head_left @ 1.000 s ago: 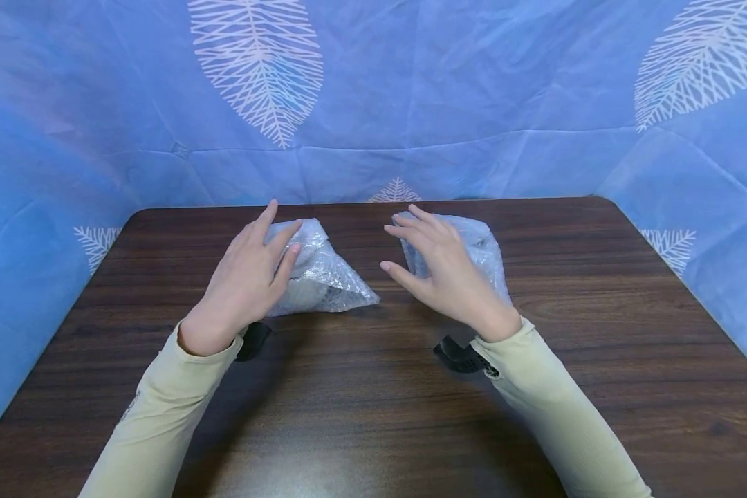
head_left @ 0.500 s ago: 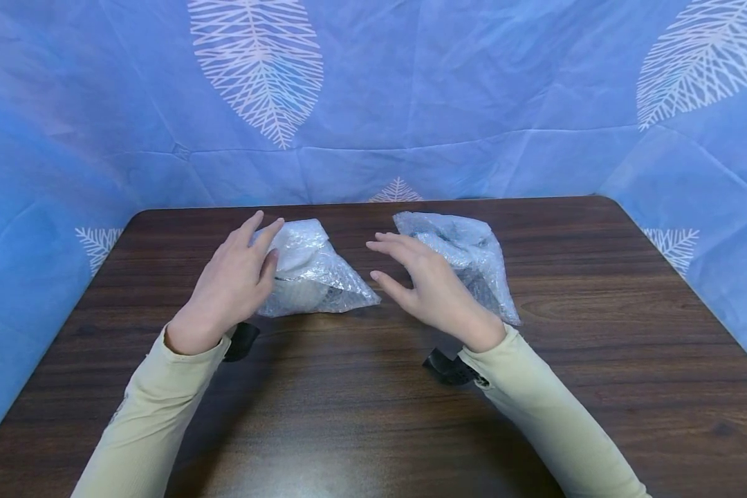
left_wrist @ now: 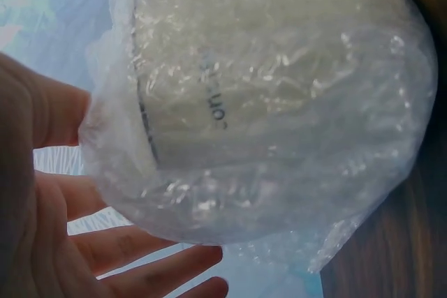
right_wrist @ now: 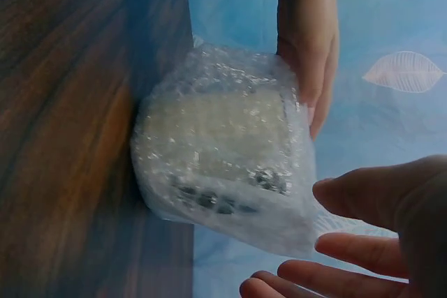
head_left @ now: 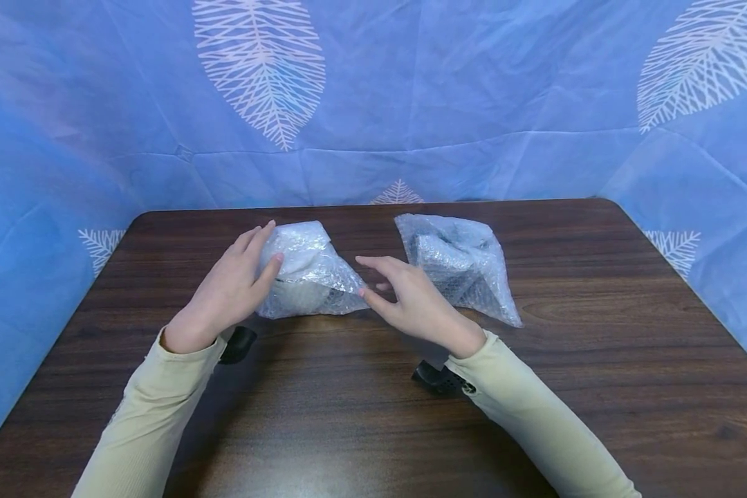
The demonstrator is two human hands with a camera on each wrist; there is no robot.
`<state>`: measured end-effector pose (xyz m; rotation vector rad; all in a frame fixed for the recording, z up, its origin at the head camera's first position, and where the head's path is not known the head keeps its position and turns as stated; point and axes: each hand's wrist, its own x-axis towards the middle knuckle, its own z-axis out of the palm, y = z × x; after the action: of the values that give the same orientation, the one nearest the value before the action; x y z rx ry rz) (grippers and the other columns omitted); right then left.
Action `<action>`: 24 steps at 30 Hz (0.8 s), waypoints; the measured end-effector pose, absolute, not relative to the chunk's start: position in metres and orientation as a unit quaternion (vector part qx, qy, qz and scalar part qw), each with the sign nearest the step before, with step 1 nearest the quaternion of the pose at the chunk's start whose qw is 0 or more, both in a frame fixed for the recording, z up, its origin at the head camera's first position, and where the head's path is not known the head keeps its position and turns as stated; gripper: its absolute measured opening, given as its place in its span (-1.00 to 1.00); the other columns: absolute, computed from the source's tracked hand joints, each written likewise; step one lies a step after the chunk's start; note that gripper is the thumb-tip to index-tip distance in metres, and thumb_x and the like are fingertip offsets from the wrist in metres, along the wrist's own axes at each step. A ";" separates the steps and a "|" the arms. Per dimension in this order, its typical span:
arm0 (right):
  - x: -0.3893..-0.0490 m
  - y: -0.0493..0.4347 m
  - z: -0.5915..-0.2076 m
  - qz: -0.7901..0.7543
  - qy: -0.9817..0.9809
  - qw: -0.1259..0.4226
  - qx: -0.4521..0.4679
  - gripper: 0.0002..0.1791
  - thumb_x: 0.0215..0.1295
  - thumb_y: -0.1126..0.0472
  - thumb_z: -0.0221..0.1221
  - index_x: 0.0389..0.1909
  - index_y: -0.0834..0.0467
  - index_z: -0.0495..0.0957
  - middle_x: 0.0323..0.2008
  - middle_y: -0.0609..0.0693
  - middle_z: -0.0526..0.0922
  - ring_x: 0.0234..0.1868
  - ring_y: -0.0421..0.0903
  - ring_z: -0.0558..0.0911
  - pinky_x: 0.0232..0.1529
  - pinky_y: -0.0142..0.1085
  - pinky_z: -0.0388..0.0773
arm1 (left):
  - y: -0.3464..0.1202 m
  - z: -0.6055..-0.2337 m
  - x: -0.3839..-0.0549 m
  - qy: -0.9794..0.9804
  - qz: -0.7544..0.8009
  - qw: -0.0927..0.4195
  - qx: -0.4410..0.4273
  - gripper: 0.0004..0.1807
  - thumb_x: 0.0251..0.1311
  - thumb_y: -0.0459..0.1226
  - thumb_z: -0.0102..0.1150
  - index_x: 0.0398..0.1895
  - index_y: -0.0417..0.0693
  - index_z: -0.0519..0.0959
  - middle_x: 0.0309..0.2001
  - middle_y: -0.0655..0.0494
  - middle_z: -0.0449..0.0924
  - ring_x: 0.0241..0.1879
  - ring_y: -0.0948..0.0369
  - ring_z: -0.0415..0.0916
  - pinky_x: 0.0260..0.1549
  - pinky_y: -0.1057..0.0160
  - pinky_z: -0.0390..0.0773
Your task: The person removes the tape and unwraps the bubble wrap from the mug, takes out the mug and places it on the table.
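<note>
A bubble-wrap bag (head_left: 301, 266) lies left of the table's middle. Through the plastic in the left wrist view shows a cream, rounded object (left_wrist: 279, 54) with dark lettering; its kind is blurred. My left hand (head_left: 227, 294) is at the bag's left side, thumb and fingers spread and seemingly touching the wrap. My right hand (head_left: 417, 301) reaches to the bag's right corner, thumb and index finger apart on either side of it. In the right wrist view, the right hand's fingers (right_wrist: 349, 259) are stretched out beside the wrap, and contact is hard to tell.
A second bubble-wrap bag (head_left: 463, 259) lies behind and right of the right hand, its contents unclear. Both rest on a dark wooden table (head_left: 348, 415). A blue cloth (head_left: 473, 83) with white leaf prints hangs around the table's back and sides.
My right hand has moved left and toward me, away from the right bag to the left bag's corner. My left hand has shifted slightly left and down along the left bag.
</note>
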<state>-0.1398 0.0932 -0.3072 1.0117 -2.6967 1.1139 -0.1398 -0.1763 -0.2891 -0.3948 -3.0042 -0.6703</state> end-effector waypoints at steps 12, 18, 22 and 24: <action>-0.142 0.091 -0.318 0.385 -0.864 -0.002 0.323 -0.51 0.36 0.23 0.14 0.29 0.22 0.38 0.08 0.21 0.60 -0.16 -0.03 0.72 -0.19 -0.39 0.65 | -0.175 -0.293 -0.138 -0.966 -0.222 0.022 -0.127 -0.34 0.48 -0.07 -0.27 0.50 -0.21 -0.03 0.42 -0.31 0.03 0.35 -0.21 0.13 0.26 -0.23 0.22; -0.142 0.091 -0.321 0.385 -0.863 0.005 0.327 -0.55 0.37 0.23 0.13 0.25 0.24 0.42 0.00 0.18 0.65 -0.14 -0.05 0.70 -0.18 -0.40 0.64 | -0.174 -0.293 -0.136 -0.966 -0.224 0.038 -0.125 -0.35 0.47 -0.06 -0.23 0.49 -0.20 0.03 0.39 -0.31 0.10 0.30 -0.21 0.21 0.22 -0.23 0.27; -0.143 0.092 -0.323 0.384 -0.865 0.009 0.323 -0.56 0.37 0.24 0.12 0.24 0.24 0.43 -0.02 0.17 0.66 -0.12 -0.03 0.70 -0.18 -0.39 0.64 | -0.173 -0.293 -0.135 -0.966 -0.224 0.050 -0.122 -0.36 0.45 -0.06 -0.19 0.47 -0.19 0.08 0.35 -0.31 0.16 0.23 -0.22 0.31 0.16 -0.24 0.33; -0.142 0.092 -0.323 0.386 -0.865 0.009 0.321 -0.57 0.37 0.25 0.12 0.24 0.24 0.43 -0.02 0.17 0.66 -0.12 -0.03 0.70 -0.17 -0.39 0.64 | -0.173 -0.293 -0.134 -0.965 -0.225 0.053 -0.120 -0.36 0.44 -0.06 -0.18 0.47 -0.19 0.10 0.34 -0.31 0.19 0.20 -0.23 0.34 0.14 -0.24 0.35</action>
<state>-0.1425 0.0925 -0.3230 1.0022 -2.7030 1.2048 -0.1339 -0.1732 -0.2930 -0.3659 -2.9353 -0.6841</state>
